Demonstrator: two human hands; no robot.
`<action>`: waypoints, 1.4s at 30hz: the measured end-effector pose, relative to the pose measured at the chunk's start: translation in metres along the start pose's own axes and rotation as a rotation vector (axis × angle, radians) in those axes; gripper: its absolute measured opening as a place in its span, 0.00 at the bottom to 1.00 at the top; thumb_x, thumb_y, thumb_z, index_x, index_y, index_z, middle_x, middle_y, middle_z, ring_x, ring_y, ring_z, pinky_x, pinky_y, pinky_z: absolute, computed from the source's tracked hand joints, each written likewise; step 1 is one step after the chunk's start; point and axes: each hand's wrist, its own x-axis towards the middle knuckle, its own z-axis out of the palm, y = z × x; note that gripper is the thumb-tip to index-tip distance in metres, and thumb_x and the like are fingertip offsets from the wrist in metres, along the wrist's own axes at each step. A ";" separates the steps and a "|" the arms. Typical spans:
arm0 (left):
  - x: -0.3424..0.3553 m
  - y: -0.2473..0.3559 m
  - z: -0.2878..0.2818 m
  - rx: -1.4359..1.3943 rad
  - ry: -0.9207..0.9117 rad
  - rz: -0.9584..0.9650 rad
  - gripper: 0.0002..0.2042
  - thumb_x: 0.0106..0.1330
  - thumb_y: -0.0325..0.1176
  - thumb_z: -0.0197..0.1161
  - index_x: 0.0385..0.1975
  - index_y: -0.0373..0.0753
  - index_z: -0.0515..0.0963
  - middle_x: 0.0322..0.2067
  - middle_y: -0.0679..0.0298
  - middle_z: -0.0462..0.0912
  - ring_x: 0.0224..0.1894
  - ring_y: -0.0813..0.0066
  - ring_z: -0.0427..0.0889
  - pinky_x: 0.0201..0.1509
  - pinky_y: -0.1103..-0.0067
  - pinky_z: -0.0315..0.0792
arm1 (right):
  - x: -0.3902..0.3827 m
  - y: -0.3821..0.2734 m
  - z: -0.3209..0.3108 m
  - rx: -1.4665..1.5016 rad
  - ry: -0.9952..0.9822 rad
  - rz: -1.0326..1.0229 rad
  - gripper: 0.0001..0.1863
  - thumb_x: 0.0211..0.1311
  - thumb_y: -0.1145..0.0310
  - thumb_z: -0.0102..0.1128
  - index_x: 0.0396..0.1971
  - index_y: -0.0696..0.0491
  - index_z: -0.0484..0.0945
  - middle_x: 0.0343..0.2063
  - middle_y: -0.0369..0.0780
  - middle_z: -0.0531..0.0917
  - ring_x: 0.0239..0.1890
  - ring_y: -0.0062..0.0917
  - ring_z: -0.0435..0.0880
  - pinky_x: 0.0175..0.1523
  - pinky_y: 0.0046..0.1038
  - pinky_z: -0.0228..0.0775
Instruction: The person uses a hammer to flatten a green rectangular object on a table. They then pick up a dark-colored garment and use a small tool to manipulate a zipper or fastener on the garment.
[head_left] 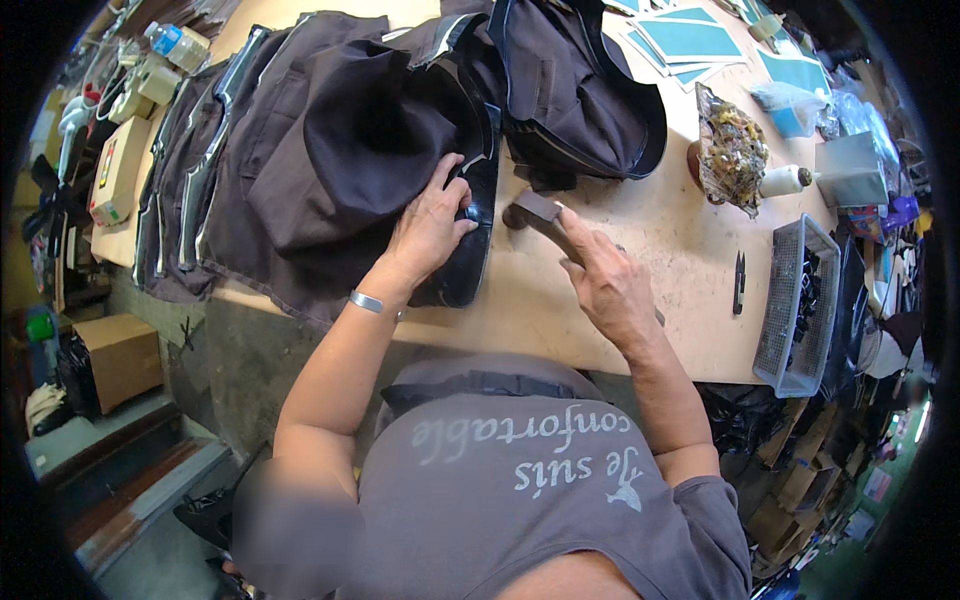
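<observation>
A large dark brown fabric piece (330, 130) with a glossy black border lies bunched on the table. My left hand (432, 220) rests at that border, fingers bent and thumb at the edge, holding it against the tabletop. Just right of it, my right hand (610, 285) is wrapped round the handle of a hammer (545, 218). The hammer's head is low beside the black border, not touching it. A second dark fabric piece (570, 90), with a curved black rim, lies beyond the hammer.
More dark pieces with pale edges (185, 180) are layered at the left. On the right are a glue-crusted container (732, 150), a white spool (785, 180), black snips (739, 283) and a grey basket (770, 330) of small black parts. Teal-and-white sheets (690, 40) lie at the back.
</observation>
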 end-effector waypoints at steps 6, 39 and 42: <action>0.001 -0.003 0.002 -0.058 0.009 -0.013 0.14 0.46 0.25 0.65 0.28 0.35 0.65 0.57 0.53 0.58 0.51 0.49 0.68 0.49 0.67 0.67 | 0.020 -0.002 0.030 -0.071 0.064 -0.056 0.29 0.51 0.70 0.56 0.56 0.42 0.63 0.25 0.40 0.73 0.23 0.33 0.77 0.25 0.32 0.70; -0.006 -0.012 0.015 -0.108 0.178 0.028 0.19 0.54 0.17 0.51 0.47 0.36 0.67 0.58 0.55 0.59 0.58 0.55 0.62 0.59 0.70 0.61 | -0.002 -0.012 0.029 0.020 0.131 -0.146 0.25 0.51 0.71 0.55 0.52 0.43 0.69 0.24 0.37 0.73 0.20 0.28 0.75 0.24 0.28 0.70; -0.007 -0.011 0.009 -0.106 0.191 0.058 0.20 0.54 0.17 0.50 0.48 0.38 0.68 0.58 0.53 0.60 0.58 0.54 0.63 0.58 0.70 0.62 | -0.001 0.000 0.040 0.042 -0.006 -0.102 0.30 0.48 0.77 0.55 0.55 0.46 0.65 0.28 0.41 0.76 0.25 0.33 0.77 0.28 0.29 0.70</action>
